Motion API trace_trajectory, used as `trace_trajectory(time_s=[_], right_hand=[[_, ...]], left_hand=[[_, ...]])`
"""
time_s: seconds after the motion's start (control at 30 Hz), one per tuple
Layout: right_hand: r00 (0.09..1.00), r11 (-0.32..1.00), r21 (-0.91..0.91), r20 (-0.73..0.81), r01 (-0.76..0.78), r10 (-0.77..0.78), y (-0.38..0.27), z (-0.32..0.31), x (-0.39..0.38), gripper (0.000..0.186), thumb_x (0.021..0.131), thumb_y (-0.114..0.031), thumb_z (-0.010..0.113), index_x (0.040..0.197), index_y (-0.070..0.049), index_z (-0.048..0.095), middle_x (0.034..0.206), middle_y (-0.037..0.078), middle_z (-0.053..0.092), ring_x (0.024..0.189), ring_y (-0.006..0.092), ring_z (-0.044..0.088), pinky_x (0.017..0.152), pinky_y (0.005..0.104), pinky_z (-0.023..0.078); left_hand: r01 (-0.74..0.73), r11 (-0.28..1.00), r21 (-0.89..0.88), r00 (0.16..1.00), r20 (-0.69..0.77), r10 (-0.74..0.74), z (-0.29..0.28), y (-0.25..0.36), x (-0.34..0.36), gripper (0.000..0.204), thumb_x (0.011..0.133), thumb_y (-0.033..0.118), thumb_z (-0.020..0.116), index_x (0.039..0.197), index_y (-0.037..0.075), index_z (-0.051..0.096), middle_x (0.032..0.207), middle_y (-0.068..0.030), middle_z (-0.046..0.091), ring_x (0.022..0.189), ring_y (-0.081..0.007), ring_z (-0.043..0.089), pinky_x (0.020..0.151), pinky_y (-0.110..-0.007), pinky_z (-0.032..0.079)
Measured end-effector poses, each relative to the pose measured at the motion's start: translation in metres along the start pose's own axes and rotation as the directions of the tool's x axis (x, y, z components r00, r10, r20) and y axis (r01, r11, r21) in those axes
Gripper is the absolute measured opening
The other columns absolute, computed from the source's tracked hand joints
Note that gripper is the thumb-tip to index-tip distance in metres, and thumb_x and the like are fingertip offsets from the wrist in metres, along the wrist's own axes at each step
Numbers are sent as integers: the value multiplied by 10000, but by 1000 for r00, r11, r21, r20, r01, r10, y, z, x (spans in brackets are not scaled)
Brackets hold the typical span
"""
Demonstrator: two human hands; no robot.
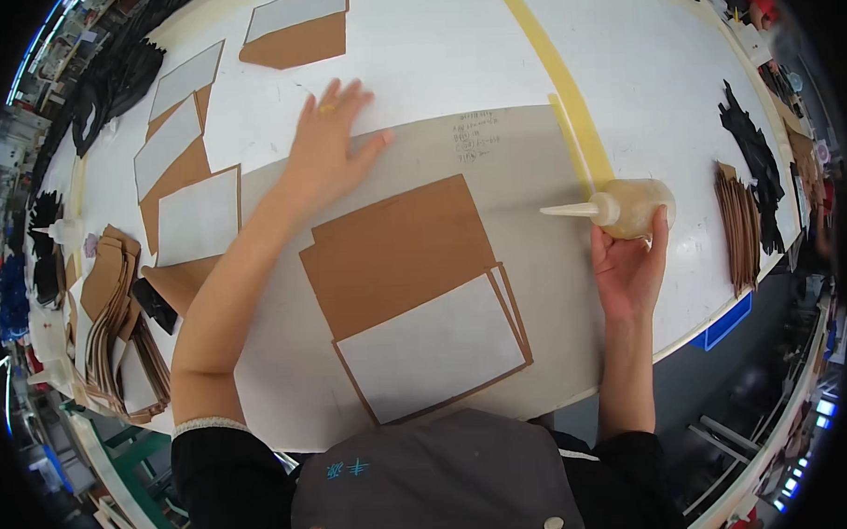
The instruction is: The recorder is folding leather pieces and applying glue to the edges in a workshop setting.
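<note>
My right hand (630,262) is wrapped round a squeeze bottle (638,208) of pale yellowish liquid. The bottle lies sideways in the grip, its long pointed nozzle (569,210) aimed left. Over the far left part of the grey work sheet, my left hand (334,146) is open with spread fingers and nothing in it. Between my arms lies a flat brown panel (400,251). A white-faced piece with brown edges (431,348) overlaps its near side, close to my body. Whether my left hand touches the surface I cannot tell.
More brown-and-white pieces lie left (200,216) and at the far side (296,36). Stacked brown pieces (118,322) stand at the left edge, another brown stack (739,230) at the right, beside black strips (756,160). Yellow tape (552,64) crosses the white table.
</note>
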State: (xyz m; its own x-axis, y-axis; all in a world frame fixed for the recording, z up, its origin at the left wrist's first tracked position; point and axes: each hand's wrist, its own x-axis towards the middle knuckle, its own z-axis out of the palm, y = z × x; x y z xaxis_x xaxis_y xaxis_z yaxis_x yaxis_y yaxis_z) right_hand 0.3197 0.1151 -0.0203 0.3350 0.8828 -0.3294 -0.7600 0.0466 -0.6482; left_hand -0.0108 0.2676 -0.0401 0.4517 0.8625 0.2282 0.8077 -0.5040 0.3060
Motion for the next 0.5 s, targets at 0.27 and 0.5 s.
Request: trace_trajectory(time_s=[0.27,0.5], right_hand=[[979,924,-324,101,202,-178,5,-35,-51,490,989,-402,483,1343,-68,425,1291,101,536,1159,214,566,914,350,545],[947,825,-465,160,322,-279,9,-48,-70,507,990,-391,485,1347,-37,423,1283,99,544,1157,205,564,925,361,512]], left_hand=[[-190,951,-243,923,286,257,-11,143,-163,660,854,404,651,1396,92,439,1517,-167,297,1418,-376,239,1137,-553,184],[-298,878,-375,845,325,425,-19,111,-158,663,829,395,666,1407,153,451,1541,-101,291,1435,-323,224,1146,-549,155]])
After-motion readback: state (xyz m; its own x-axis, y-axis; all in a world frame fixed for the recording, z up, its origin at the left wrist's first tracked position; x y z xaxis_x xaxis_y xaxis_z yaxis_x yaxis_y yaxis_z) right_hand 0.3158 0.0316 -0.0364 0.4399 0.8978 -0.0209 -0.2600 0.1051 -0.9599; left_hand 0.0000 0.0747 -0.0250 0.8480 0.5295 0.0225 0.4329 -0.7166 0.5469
